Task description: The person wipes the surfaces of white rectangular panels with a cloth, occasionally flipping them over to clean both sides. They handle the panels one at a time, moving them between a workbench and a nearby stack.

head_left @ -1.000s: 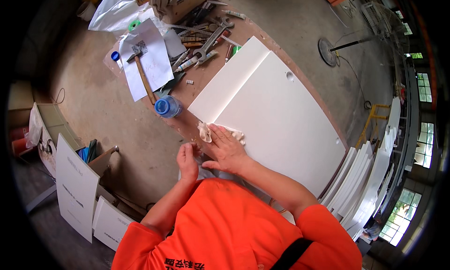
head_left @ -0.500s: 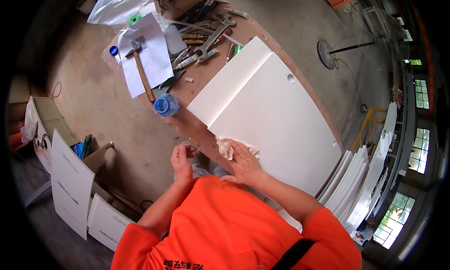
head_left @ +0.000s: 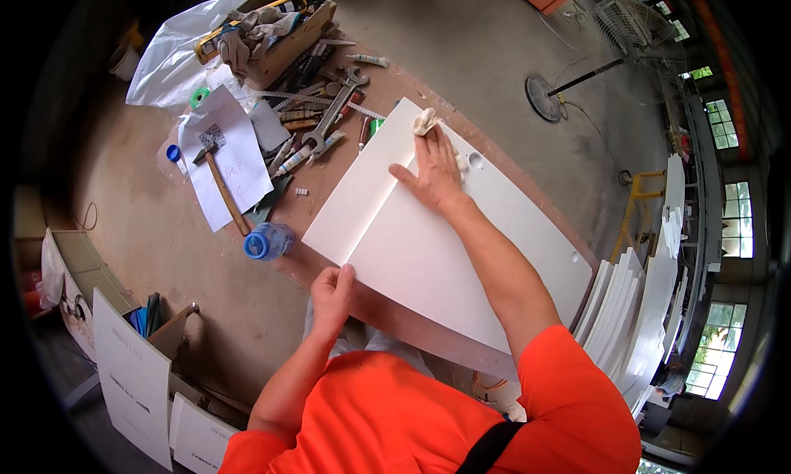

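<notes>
Bright orange short-sleeved shirt (head_left: 395,416) with a broad black strap (head_left: 491,447)

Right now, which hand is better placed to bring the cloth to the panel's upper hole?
Probably the right hand: its fingers lie on the cloth, near that hole. The left hand is at the near edge of the panel, farther away.

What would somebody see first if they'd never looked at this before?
The bright orange shirt leaps out at the bottom. Above it, the right hand spreads over a cream cloth on a big white panel, with the left hand at its near edge. Up left, a large wrench lies on the brown table.
</notes>
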Motion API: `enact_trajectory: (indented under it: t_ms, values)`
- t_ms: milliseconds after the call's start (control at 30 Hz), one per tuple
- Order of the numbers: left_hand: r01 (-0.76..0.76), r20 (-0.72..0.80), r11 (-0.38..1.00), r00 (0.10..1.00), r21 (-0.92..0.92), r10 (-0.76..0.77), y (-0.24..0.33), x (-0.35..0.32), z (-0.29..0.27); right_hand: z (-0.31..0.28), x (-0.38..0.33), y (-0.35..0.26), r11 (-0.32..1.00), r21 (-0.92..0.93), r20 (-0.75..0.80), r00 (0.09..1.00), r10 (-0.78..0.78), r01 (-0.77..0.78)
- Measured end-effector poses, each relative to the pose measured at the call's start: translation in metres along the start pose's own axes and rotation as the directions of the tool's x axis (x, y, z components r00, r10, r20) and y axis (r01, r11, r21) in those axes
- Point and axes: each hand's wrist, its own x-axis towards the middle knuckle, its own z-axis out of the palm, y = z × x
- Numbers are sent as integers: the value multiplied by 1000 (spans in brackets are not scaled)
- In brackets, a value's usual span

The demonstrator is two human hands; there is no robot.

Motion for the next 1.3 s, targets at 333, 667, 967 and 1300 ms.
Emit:
enact_trajectory:
  t_ms: [333,667,967,1300]
  values:
    - [75,30,997,997,-37,-74,16,-2,-1,-29,17,9,985,138,25,995,96,-99]
    - [107,66,993,992,42,-110,22,0,-10,-11,31,3,994,58,11,996,89,-90]
    - [94,72,994,993,55,-98,15,4,-12,-11,42,12,972,78,-26,974,226,-223]
    - [79,79,994,993,80,-85,27,4,-18,-36,-174,164,763,-51,-36,765,643,-644]
